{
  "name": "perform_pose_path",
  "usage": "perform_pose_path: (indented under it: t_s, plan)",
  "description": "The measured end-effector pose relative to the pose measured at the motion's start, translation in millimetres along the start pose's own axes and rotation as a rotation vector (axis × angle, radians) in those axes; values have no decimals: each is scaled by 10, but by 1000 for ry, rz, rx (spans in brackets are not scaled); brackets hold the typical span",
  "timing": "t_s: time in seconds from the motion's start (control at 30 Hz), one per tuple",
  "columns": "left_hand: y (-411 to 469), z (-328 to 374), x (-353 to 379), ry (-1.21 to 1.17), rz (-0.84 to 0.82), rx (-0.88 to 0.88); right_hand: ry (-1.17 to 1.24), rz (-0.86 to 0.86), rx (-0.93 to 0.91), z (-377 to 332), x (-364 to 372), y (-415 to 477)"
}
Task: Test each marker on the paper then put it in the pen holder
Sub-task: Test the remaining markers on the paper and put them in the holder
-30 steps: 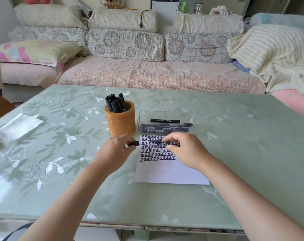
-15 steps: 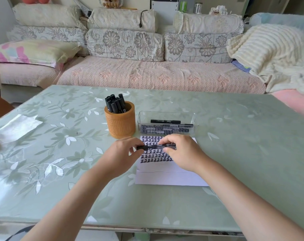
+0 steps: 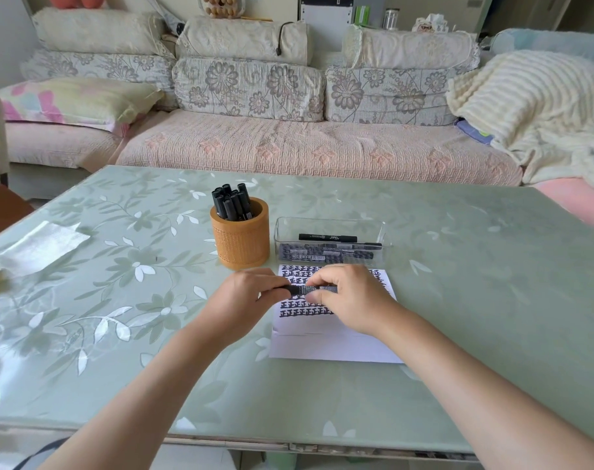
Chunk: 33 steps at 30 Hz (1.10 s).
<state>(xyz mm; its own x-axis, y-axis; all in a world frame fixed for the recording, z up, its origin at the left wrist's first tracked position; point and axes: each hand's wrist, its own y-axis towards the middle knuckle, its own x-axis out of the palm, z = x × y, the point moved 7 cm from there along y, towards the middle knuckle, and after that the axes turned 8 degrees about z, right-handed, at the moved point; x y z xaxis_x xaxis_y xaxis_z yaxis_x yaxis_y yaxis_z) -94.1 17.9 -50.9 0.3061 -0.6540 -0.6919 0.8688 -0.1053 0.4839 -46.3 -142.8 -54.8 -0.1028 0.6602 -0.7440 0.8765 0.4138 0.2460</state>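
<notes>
Cap (image 3: 290, 289) and black marker (image 3: 322, 289), apart a second ago, now join. Your left hand (image 3: 244, 300) pinches the cap and your right hand (image 3: 351, 296) grips the barrel, just above the paper (image 3: 322, 344). Many tested markers (image 3: 229, 201) stand in the pen holder (image 3: 241, 245), and a few untested ones (image 3: 328, 237) wait in the clear tray (image 3: 383, 232).

A black marker (image 3: 300, 289) is held level just above the white paper (image 3: 329, 346), whose upper half carries rows of black test marks. The round orange pen holder (image 3: 241, 244) stands upright by the paper's far left corner, packed with black markers (image 3: 230, 203).
</notes>
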Motion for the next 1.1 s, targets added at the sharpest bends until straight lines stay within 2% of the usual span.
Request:
perform_pose_path:
  t_s: [0.2,0.33,0.4,0.6,0.77,0.9,1.0,1.1]
  plan:
    - [25,-58,-23,-18,6,20,-150,-111,-25,-82,108,34]
    - [57,-129,23,5,-2,36,-173,-203,-19,-128,173,100]
    - [104,-160,1,27,21,22,-173,-197,-34,-170,204,156]
    - [203,-485,-182,-6,108,-105,-77,28,7,-235,90,417]
    - [143,-650,75,134,-104,-138,65,269,-41,-571,-127,773]
    - [144,-625,197,186,-125,-68,255,436,-51,-823,-267,1203]
    - [150,-620,218,186,-107,-33,251,441,-42,-900,-214,1484]
    - [154,-623,253,213,-110,-13,85,373,8,-851,-51,1604]
